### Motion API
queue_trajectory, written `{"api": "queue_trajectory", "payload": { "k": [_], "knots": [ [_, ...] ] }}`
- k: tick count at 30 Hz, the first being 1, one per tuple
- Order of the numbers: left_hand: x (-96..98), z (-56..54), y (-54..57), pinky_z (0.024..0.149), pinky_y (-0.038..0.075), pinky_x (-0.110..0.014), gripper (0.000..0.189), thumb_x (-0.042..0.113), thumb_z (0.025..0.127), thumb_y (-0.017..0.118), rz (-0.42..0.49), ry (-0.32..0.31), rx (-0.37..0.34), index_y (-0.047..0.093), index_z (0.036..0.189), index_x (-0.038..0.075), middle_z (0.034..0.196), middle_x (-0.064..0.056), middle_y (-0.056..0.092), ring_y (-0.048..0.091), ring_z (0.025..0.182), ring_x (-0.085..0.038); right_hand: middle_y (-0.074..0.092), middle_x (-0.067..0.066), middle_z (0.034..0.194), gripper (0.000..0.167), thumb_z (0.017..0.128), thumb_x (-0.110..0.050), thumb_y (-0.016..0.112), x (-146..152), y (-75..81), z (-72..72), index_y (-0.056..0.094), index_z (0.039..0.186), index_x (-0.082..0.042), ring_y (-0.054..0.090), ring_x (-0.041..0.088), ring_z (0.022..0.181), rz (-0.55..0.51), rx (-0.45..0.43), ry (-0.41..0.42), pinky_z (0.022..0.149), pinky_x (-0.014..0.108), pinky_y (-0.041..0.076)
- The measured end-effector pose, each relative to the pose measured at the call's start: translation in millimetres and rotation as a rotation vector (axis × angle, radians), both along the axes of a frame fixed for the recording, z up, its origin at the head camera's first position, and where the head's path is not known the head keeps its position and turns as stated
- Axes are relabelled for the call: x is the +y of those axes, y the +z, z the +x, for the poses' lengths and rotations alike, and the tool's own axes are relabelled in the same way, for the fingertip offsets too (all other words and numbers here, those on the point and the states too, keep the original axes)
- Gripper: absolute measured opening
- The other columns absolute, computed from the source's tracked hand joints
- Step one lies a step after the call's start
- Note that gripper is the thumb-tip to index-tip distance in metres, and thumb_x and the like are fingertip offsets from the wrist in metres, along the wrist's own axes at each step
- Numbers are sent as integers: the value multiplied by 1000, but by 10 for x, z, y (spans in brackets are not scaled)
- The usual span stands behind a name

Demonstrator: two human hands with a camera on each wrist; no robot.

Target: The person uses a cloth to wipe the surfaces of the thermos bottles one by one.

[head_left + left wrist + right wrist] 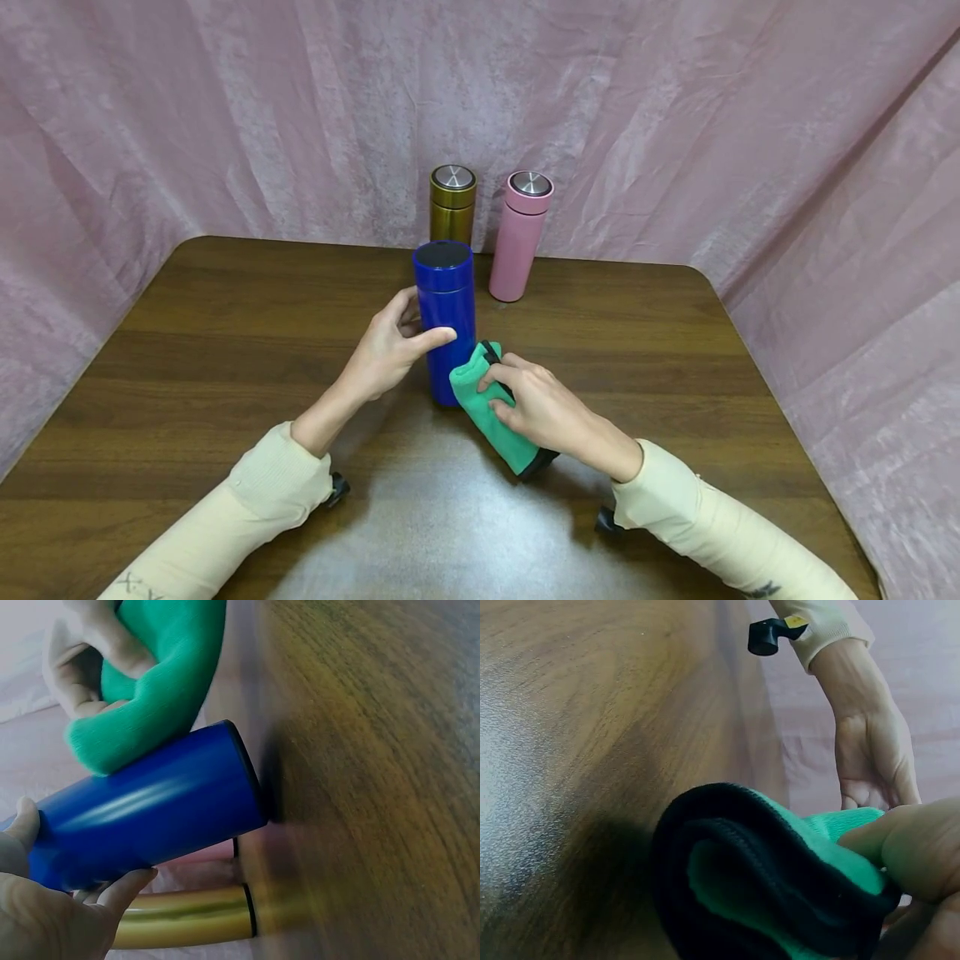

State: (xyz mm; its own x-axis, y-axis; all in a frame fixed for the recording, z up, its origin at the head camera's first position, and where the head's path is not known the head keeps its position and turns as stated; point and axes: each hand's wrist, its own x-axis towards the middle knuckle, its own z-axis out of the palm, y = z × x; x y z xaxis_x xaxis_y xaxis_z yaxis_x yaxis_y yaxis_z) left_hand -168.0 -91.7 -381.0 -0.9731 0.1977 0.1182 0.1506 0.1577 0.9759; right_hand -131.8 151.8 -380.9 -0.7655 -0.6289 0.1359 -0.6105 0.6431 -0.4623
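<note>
My left hand [386, 346] grips a blue bottle [447, 312] from its left side, thumb across the front and fingers behind. The bottle leans slightly in the left wrist view, its base close over the table. In my right hand [540, 400] is a folded green cloth [495, 417] with black edging, pinched between thumb and fingers. The cloth [150, 712] lies against the lower side of the blue bottle [150, 802]. In the right wrist view the cloth's rolled black edge [735, 847] fills the front and hides the bottle.
Behind the blue bottle stand a gold bottle [453, 204], partly hidden by it, and a pink bottle [519, 242], near the far edge of the brown wooden table [300, 317]. Pink curtains [337, 117] hang behind and at both sides.
</note>
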Motion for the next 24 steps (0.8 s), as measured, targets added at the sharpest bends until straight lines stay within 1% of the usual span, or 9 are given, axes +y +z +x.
{"api": "queue_trajectory", "payload": {
  "k": [3,5,7,10,12,15,18,21,24],
  "knots": [
    [-5,-3,6,106,51,-50,74,23,95,78,-9,12,-7,38,155,5,142,-21,58,61,127,-36,61,2,100,18,92,0,73,-10,-2,-6,72,108,-8,56,16,80,77,-78,19,69,29,50],
    [-8,3,5,106,51,-51,76,24,95,79,-16,18,-10,38,156,6,142,-20,58,61,127,-36,62,4,102,18,93,1,71,-20,-6,-22,71,108,-8,57,19,83,135,-151,31,70,32,51],
    [-3,14,5,106,51,-51,77,24,95,79,-16,20,-5,38,157,6,142,-20,58,61,127,-36,64,6,107,19,93,1,69,-27,-5,-53,71,108,-10,61,22,93,190,-215,44,76,35,52],
    [7,34,2,106,51,-51,79,24,94,80,-9,20,0,38,158,8,142,-19,59,61,126,-36,65,6,106,19,93,2,68,-27,7,-117,70,106,-11,61,25,100,224,-280,71,82,40,52],
    [15,47,0,105,51,-51,80,26,93,81,-3,21,2,38,159,11,141,-18,60,62,125,-35,65,3,105,18,93,0,69,-8,15,-153,70,105,-14,60,23,101,229,-317,86,85,38,51],
    [9,66,-4,103,53,-51,82,30,92,81,-5,34,0,38,160,16,140,-15,61,63,124,-34,65,-1,102,16,95,-5,71,49,13,-186,69,107,-16,57,18,92,189,-381,101,81,35,50],
    [-18,82,-9,101,54,-50,82,32,92,82,-1,59,2,39,160,19,139,-13,61,64,122,-33,67,-4,107,16,97,-11,72,143,-1,-181,69,110,-18,55,15,92,99,-426,93,80,31,48],
    [-60,94,1,102,54,-47,78,29,91,82,48,107,14,42,157,17,138,-12,61,64,121,-29,68,-2,114,18,96,-14,75,250,-29,-154,69,113,-17,54,16,97,-23,-431,74,82,31,48],
    [-115,105,49,105,51,-43,72,22,92,81,126,152,35,45,154,13,137,-11,61,61,123,-25,68,3,116,22,95,-13,77,344,-50,-113,69,115,-13,57,17,98,-156,-440,25,81,31,51]
  ]
}}
